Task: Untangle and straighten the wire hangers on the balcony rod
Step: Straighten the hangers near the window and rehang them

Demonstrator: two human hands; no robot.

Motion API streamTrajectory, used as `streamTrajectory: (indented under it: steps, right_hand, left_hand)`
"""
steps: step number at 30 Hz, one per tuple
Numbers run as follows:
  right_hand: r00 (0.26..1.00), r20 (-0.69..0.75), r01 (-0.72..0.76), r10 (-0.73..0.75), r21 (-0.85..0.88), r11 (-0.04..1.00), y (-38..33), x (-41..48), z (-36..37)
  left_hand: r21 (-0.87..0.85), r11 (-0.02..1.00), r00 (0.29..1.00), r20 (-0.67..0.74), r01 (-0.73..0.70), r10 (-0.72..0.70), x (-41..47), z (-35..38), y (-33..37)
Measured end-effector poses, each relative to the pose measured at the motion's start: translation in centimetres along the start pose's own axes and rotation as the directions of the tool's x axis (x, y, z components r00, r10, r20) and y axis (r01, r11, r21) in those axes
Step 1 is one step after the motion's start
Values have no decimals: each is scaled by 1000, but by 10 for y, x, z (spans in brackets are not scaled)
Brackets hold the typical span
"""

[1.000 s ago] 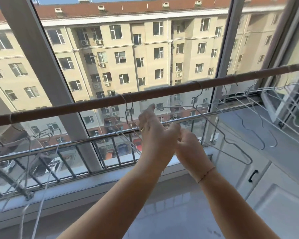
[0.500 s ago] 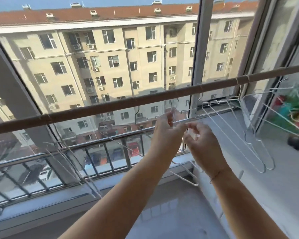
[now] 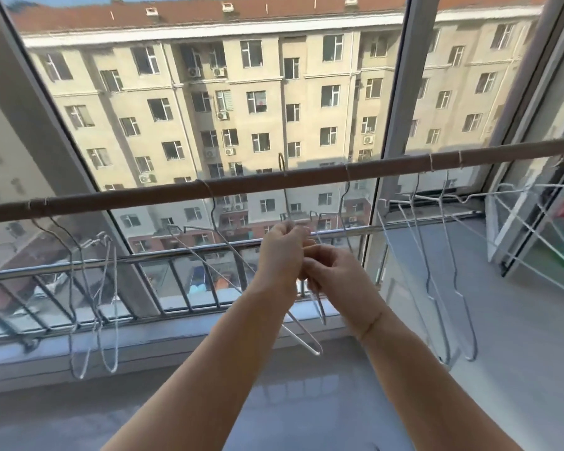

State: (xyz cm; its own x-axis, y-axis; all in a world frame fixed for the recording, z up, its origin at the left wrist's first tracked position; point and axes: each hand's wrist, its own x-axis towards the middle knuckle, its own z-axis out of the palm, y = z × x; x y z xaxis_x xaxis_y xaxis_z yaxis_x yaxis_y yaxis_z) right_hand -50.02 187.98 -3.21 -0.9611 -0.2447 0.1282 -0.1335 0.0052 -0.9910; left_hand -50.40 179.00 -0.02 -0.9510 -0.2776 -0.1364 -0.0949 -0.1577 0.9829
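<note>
Wire hangers [image 3: 285, 203] bunched in both hands, just below the balcony rod [image 3: 274, 182].

The left hand [image 3: 282, 255] pinches the wires with fingers curled tight; one hook rises above the rod. The right hand [image 3: 336, 271], touching the left, has its fingers closed narrowly round thin wire. More hangers [image 3: 437, 255] dangle from the rod on either side.

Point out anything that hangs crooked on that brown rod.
The thin wire hangers under the brown rod at the hands slant and cross one another. One hook sticks up above the rod. The pair at right hangs straight.
</note>
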Motion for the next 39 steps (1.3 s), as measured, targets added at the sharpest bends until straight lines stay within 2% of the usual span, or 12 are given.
streamTrajectory:
  steps: [4,9,13,18,23,26,31,33,39]
  right_hand:
    - [999,-25,-44,45,51,998,-8,16,10]
    - [996,-30,-84,84,-1,996,1,23,12]
    - [990,63,-122,126,-76,990,21,15,4]
    - [978,105,-169,179,-105,980,38,6,-11]
    - [992,60,-101,111,-153,983,43,9,-13]
    - [999,47,0,15,-307,952,48,16,-17]
    - [993,58,117,-101,-569,814,61,21,-25]
    - [991,92,130,-93,-603,787,72,25,-11]
    - [993,68,114,-91,-637,762,76,24,-11]
  left_hand:
    - [-16,1000,998,-61,-26,25,16,-3,9]
    - [-71,997,996,-82,21,-27,29,-6,1]
    - [-74,993,989,-104,95,-102,33,-13,-14]
    - [38,984,981,-89,174,-170,28,-21,-35]
    - [130,971,979,-59,203,-196,22,-32,-48]
    - [258,954,988,-20,155,-155,20,-38,-55]
    - [455,890,999,-2,30,-32,18,-45,-63]
    - [517,856,999,-32,24,-9,18,-62,-67]
    - [601,799,999,42,-8,-21,17,-72,-75]
